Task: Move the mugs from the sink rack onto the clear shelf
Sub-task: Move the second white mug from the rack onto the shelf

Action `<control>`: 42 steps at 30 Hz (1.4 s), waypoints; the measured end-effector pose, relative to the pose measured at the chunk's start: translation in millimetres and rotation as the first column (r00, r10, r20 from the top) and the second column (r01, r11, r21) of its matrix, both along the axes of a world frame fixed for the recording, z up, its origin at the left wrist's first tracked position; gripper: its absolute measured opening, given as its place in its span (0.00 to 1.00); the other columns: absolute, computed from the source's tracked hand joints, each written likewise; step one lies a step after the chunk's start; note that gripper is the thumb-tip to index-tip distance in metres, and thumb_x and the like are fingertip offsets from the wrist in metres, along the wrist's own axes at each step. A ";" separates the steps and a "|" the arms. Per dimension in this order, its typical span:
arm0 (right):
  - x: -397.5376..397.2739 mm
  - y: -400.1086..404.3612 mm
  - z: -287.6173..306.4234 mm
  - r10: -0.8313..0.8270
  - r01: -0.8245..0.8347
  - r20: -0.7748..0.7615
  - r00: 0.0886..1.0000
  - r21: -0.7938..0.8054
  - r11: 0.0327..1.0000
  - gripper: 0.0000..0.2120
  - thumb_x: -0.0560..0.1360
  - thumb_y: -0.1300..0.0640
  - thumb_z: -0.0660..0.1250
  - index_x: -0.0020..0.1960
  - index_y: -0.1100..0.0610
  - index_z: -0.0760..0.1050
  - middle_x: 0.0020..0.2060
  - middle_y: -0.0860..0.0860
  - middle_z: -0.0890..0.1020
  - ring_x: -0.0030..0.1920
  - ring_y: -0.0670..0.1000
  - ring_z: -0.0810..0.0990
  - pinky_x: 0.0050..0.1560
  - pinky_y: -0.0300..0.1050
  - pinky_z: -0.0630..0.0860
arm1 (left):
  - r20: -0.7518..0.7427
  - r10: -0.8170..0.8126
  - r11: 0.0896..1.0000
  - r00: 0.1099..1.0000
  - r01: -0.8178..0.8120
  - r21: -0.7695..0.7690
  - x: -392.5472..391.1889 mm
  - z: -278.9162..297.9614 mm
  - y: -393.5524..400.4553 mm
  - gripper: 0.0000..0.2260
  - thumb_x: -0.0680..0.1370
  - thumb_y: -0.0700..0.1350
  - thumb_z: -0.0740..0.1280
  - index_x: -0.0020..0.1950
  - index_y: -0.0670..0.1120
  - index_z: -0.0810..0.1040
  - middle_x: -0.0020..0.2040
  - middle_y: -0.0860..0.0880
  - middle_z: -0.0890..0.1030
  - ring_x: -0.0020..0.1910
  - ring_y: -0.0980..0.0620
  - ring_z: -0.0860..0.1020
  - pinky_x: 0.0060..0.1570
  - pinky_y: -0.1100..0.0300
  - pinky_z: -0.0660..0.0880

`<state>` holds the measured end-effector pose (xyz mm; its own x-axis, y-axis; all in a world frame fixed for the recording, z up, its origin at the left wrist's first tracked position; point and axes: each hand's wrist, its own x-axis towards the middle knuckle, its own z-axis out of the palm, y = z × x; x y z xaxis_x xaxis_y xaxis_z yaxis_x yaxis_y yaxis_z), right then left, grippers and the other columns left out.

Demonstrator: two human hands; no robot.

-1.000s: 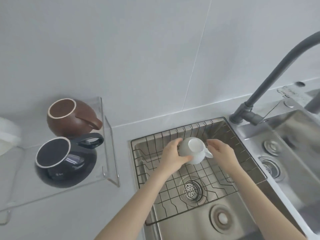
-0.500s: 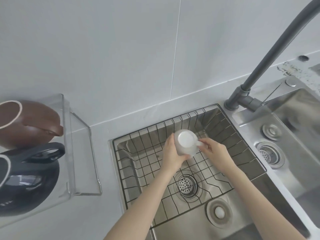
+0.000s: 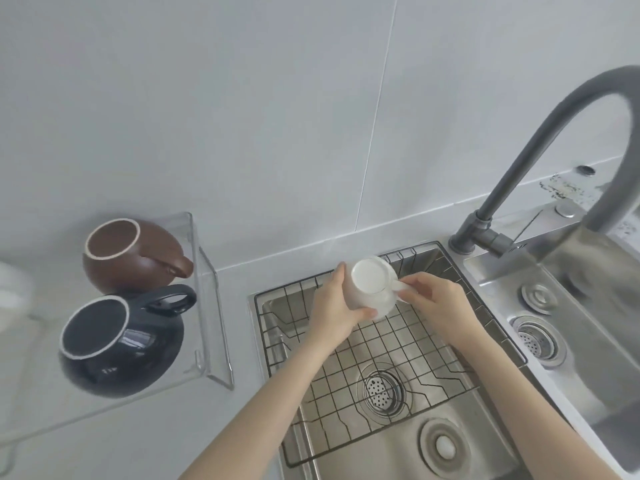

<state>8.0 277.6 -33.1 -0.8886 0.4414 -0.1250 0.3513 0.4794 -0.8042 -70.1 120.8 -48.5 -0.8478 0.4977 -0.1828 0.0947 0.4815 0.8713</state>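
A white mug (image 3: 370, 284) is held upside down, base up, above the back of the wire sink rack (image 3: 415, 348). My left hand (image 3: 337, 306) wraps its body from the left. My right hand (image 3: 436, 299) pinches its handle on the right. On the clear shelf (image 3: 207, 306) at the left stand a brown mug (image 3: 131, 258) at the back and a dark navy mug (image 3: 117, 344) in front, both upside down with handles to the right.
A grey gooseneck faucet (image 3: 519, 168) arches over the right side. A second steel basin (image 3: 588, 323) with a drain lies to the right. The rack sits in the left basin over a strainer (image 3: 381, 391). A white object (image 3: 14, 292) shows at the far left edge.
The white mug has been tipped base-up and lifted clear of the rack. My view swung right, then back left, so both shelf mugs are in full sight again.
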 end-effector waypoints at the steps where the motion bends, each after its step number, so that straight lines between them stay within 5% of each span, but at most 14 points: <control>1: -2.1 -7.2 13.2 0.013 -0.013 -0.037 0.999 0.003 1.000 0.07 0.72 0.52 0.68 0.46 0.54 0.80 0.40 0.51 0.85 0.45 0.52 0.82 0.46 0.41 0.74 | -0.021 0.005 1.000 1.000 -0.005 -0.001 -0.8 15.3 -8.4 0.42 0.63 0.43 0.76 0.73 0.45 0.59 0.65 0.52 0.72 0.66 0.53 0.68 0.54 0.72 0.60; 8: -15.4 -73.6 101.1 0.141 -0.152 -0.245 0.959 -0.027 0.988 0.06 0.71 0.59 0.69 0.43 0.49 0.80 0.38 0.40 0.84 0.40 0.36 0.81 0.45 0.29 0.75 | -0.185 0.103 0.995 0.977 -0.099 0.030 -6.5 104.9 -88.5 0.42 0.62 0.46 0.77 0.71 0.48 0.60 0.66 0.49 0.73 0.64 0.48 0.72 0.62 0.55 0.68; 14: -28.7 -158.6 150.6 0.232 -0.277 -0.353 0.906 -0.081 0.958 0.05 0.70 0.61 0.69 0.46 0.57 0.82 0.38 0.47 0.85 0.36 0.35 0.80 0.38 0.23 0.72 | -0.231 0.250 0.966 0.940 -0.228 0.119 -7.2 151.2 -183.2 0.44 0.55 0.50 0.77 0.69 0.50 0.64 0.65 0.50 0.75 0.64 0.49 0.73 0.63 0.48 0.72; 23: -45.5 -298.9 153.2 0.367 -0.408 -0.346 0.863 -0.052 0.911 0.04 0.70 0.56 0.69 0.43 0.52 0.83 0.35 0.45 0.85 0.36 0.42 0.81 0.42 0.38 0.78 | -0.243 0.407 0.913 0.881 -0.386 0.130 3.6 160.6 -323.9 0.44 0.53 0.52 0.77 0.67 0.49 0.66 0.63 0.53 0.76 0.63 0.52 0.74 0.63 0.53 0.71; 27: -56.0 -343.0 138.6 0.415 -0.456 -0.327 0.849 -0.058 0.888 0.05 0.70 0.56 0.69 0.43 0.55 0.83 0.25 0.38 0.80 0.30 0.36 0.77 0.36 0.29 0.70 | -0.187 0.443 0.896 0.877 -0.427 0.121 5.7 150.5 -368.5 0.46 0.52 0.53 0.77 0.68 0.50 0.66 0.63 0.53 0.76 0.62 0.52 0.74 0.63 0.54 0.71; 33: -69.6 -384.8 114.7 0.439 -0.471 -0.248 0.864 -0.085 0.878 0.06 0.69 0.56 0.70 0.44 0.57 0.83 0.27 0.43 0.80 0.31 0.39 0.77 0.35 0.30 0.69 | -0.126 0.462 0.886 0.878 -0.453 0.098 -0.7 124.9 -410.4 0.48 0.49 0.56 0.76 0.68 0.49 0.68 0.62 0.52 0.77 0.62 0.52 0.75 0.63 0.52 0.72; 39: -67.1 -407.1 96.1 0.407 -0.440 -0.203 0.891 -0.159 0.884 0.05 0.68 0.56 0.70 0.40 0.56 0.83 0.27 0.50 0.80 0.30 0.43 0.74 0.33 0.32 0.69 | -0.074 0.445 0.894 0.893 -0.437 0.097 -5.8 105.9 -430.8 0.37 0.53 0.48 0.77 0.62 0.53 0.72 0.58 0.54 0.79 0.59 0.53 0.76 0.58 0.58 0.72; 42: -66.6 -413.1 87.9 0.386 -0.419 -0.194 0.902 -0.175 0.891 0.05 0.68 0.57 0.70 0.41 0.56 0.83 0.23 0.44 0.78 0.27 0.41 0.72 0.30 0.30 0.67 | -0.070 0.423 0.905 0.903 -0.418 0.083 -5.0 100.0 -434.6 0.37 0.57 0.45 0.78 0.64 0.52 0.70 0.57 0.56 0.77 0.60 0.53 0.75 0.57 0.61 0.69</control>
